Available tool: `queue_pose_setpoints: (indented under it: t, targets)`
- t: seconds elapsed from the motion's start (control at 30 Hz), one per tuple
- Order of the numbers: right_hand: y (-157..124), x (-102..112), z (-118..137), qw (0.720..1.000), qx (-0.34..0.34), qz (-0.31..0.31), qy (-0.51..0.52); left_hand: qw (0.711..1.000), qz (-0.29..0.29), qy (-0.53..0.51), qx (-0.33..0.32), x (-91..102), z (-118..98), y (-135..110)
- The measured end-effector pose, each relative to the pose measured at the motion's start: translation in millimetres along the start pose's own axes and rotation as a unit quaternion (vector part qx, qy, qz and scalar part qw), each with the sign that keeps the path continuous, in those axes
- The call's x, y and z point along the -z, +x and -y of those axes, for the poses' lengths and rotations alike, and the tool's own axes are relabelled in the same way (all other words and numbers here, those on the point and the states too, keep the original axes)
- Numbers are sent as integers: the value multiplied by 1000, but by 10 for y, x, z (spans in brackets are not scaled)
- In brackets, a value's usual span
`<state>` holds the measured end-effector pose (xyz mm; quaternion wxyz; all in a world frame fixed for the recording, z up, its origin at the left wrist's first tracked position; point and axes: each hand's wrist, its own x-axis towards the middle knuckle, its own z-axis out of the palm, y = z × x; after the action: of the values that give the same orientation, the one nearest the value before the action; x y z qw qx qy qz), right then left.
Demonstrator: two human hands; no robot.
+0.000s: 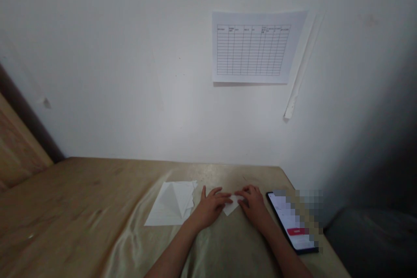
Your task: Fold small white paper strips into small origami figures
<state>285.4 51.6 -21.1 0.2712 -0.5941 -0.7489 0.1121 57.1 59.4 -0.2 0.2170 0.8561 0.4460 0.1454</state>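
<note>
A small folded piece of white paper (231,207) lies on the cloth-covered table between my two hands, one corner pointing toward me. My left hand (211,206) holds its left side with the fingertips, while some of its other fingers spread away from the paper. From the other side, my right hand (253,204) grips the upper right part with bent fingers. The fingertips hide part of the paper's edges. To the left of my left hand are white paper sheets (159,208), with a creased triangular shape on top and a torn right edge.
A phone (285,217) with a lit screen, partly blurred out, lies right of my right arm. The shiny tan cloth (87,208) has folds at left. A printed table sheet (252,79) hangs on the white wall. Wooden furniture (19,147) stands at far left.
</note>
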Motion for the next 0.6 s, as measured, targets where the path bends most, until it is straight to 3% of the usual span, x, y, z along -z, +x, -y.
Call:
queue_pose_setpoints:
  t: [0.2,0.6]
  targets:
    - [-6,45,30,1000,19,-10,12,1000,-4,26,-2,16,-21,-9]
    - [-40,186,132,999,4,27,-47,997,-42,61,-13,-20,-29,-9]
